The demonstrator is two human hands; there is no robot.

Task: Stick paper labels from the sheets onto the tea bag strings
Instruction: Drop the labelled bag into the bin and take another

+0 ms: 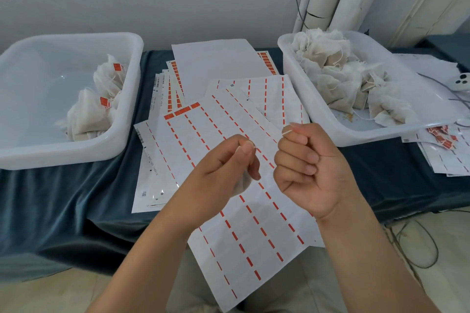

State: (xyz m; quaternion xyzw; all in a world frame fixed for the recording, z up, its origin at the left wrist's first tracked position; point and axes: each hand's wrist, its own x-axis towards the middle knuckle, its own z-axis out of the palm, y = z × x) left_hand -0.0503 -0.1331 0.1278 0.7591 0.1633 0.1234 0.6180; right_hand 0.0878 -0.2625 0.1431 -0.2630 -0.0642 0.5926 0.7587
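My left hand (229, 162) and my right hand (307, 165) hover side by side over a label sheet (229, 211) with red dashes. Each pinches an end of a thin white tea bag string (287, 131); its tip shows above my right fingers. Part of a white tea bag (241, 183) peeks out under my left palm. Orange labels (181, 110) remain along the sheet's top edge. The left white bin (76, 150) holds tea bags with orange labels (105, 101). In the right white bin (318, 114) lie unlabelled tea bags (338, 76).
More label sheets (216, 63) are piled at the table's back middle on the dark blue cloth (63, 198). Used sheets (445, 150) and a white device (461, 81) with cables lie at the right. The front sheet overhangs the table's near edge.
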